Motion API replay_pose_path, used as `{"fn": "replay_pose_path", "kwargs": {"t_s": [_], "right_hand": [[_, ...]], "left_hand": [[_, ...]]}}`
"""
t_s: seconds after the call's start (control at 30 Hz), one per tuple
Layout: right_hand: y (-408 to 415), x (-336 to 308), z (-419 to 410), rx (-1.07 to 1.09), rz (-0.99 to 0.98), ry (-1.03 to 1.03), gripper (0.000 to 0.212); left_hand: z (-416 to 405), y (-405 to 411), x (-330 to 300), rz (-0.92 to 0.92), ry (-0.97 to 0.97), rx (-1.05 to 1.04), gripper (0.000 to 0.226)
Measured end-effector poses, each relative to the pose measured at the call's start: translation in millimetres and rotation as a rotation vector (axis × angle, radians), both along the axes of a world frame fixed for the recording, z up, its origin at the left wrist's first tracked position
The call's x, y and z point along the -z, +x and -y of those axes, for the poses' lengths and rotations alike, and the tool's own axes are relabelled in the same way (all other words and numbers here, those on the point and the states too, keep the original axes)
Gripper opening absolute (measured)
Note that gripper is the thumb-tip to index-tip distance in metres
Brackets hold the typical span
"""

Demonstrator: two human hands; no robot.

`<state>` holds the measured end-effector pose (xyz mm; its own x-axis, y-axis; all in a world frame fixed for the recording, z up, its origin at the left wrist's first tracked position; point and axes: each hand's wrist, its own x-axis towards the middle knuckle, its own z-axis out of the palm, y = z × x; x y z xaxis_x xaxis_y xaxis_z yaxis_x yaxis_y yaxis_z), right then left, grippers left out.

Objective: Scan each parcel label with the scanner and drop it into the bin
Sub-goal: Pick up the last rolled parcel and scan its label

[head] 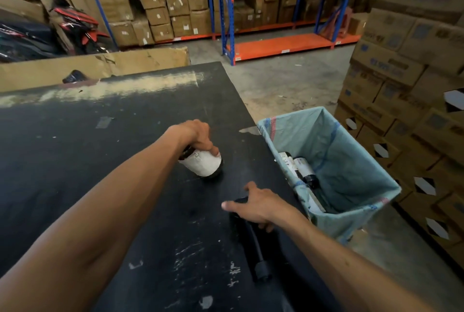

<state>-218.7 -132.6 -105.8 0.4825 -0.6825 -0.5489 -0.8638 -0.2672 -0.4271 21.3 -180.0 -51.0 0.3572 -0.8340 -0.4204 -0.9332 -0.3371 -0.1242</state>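
Bottle (202, 163) top is covered by left hand (198, 135); label print is too blurred to be read. Scanner (251, 238) head is hidden under right hand (256, 205), near table (75, 148) right edge. Bottles in bin (351, 161) are partly cut off by its liner.

Your table (125, 135) – matt black, scuffed, worn pale in patches. Bottle (203, 163) looks like dark glossy glass with a white paper label. Bin (351, 161) liner – thin pale-green plastic film. Scanner (253, 241): matt black plastic.
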Motion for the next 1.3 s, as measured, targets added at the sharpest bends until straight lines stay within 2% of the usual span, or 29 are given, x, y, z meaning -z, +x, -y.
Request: {"fn": "replay_pose_path", "kwargs": {"t_s": [0.1,0.17,0.27,0.33,0.5,0.57,0.67,0.77,0.97,1.1,1.3], "right_hand": [[1,8,-5,0.110,0.040,0.021,0.107],[0,11,-6,0.194,0.098,0.106,0.108],[-3,21,-8,0.212,0.142,0.180,0.091],[-3,27,-8,0.220,0.191,0.139,0.077],[6,12,1,0.338,0.610,0.198,0.048],[14,-7,6,0.315,0.744,0.182,0.049],[26,-37,9,0.242,0.839,0.156,0.049],[38,-54,8,0.231,0.876,0.062,0.044],[43,-69,10,0.210,0.876,-0.138,0.054],[41,-73,10,0.178,0.829,-0.168,0.051],[39,-73,8,0.190,0.869,-0.166,0.050]], "left_hand": [[-19,12,-8,-0.035,0.071,0.053,0.082],[-33,21,-7,-0.094,0.016,0.061,0.081],[-57,33,5,-0.149,-0.128,0.050,0.083],[-72,38,14,-0.150,-0.222,0.058,0.082],[-101,41,28,-0.131,-0.421,0.012,0.080],[-108,41,31,-0.141,-0.489,-0.003,0.085],[-113,39,33,-0.153,-0.585,-0.031,0.072],[-113,35,32,-0.149,-0.636,-0.037,0.069],[-112,29,28,-0.128,-0.624,-0.048,0.075],[-111,28,29,-0.111,-0.617,-0.053,0.075],[-109,24,31,-0.094,-0.606,-0.052,0.074]]}}
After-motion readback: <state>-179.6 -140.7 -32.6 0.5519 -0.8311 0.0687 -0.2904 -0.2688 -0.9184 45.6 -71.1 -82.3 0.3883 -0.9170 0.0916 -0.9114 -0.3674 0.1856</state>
